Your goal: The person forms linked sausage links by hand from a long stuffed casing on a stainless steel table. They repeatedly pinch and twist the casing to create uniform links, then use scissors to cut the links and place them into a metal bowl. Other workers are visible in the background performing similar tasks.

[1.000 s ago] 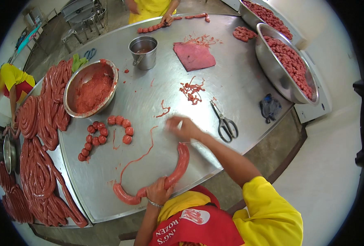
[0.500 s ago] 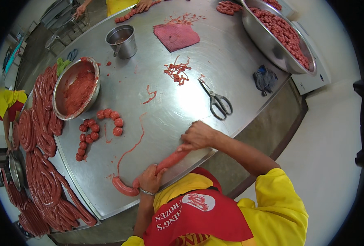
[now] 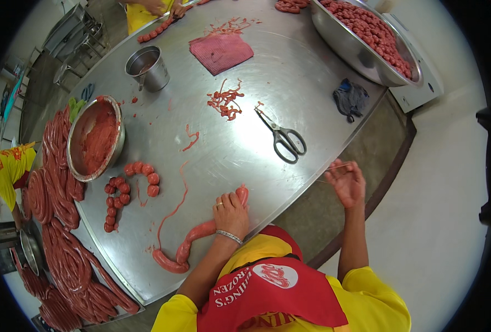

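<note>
In the head view, the left hand (image 3: 231, 214) is clamped over the long pink sausage (image 3: 200, 229) near its far end, on the metal table (image 3: 159, 127). The right hand (image 3: 348, 185) is well apart – past the table's edge, fingers half-curled by a thin string (image 3: 342, 165) (whether gripped, I cannot tell).

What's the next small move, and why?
Probably bring the right hand in to the sausage tip with the thread. The left hand grips the sausage just behind that tip, while the right is out past the table edge, thread at its fingers.
</note>
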{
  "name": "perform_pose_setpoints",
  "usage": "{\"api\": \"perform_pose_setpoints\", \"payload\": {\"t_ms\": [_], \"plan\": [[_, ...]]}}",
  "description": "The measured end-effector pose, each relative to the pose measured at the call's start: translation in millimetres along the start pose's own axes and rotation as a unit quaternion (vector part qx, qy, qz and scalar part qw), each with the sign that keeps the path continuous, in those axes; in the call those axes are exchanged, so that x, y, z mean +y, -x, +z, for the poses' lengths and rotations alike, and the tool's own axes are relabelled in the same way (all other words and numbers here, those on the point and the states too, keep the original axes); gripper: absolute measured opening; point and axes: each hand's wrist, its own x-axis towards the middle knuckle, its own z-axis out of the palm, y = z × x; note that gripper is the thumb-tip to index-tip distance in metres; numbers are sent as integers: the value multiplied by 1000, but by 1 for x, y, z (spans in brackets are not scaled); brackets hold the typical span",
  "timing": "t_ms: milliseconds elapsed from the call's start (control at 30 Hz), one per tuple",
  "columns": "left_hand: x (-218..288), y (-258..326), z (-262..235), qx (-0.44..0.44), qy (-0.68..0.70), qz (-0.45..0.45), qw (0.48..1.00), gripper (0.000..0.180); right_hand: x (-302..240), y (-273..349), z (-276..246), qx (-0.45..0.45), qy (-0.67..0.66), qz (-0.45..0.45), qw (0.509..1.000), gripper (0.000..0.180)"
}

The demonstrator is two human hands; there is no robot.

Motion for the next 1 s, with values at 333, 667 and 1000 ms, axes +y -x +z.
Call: {"api": "perform_pose_setpoints", "payload": {"t_ms": [333, 667, 1000], "plan": [[-34, -45, -57, -303, 689, -195, 629, 31, -5, -59, 9, -37, 677, -74, 731, 53], [-64, -60, -13, -234, 607, -166, 741, 33, 137, 31, 116, -404, 768, -112, 484, 64], [-39, -54, -31, -297, 658, -259, 642, 35, -18, 65, -9, -164, -8, -68, 984, 12]]}}
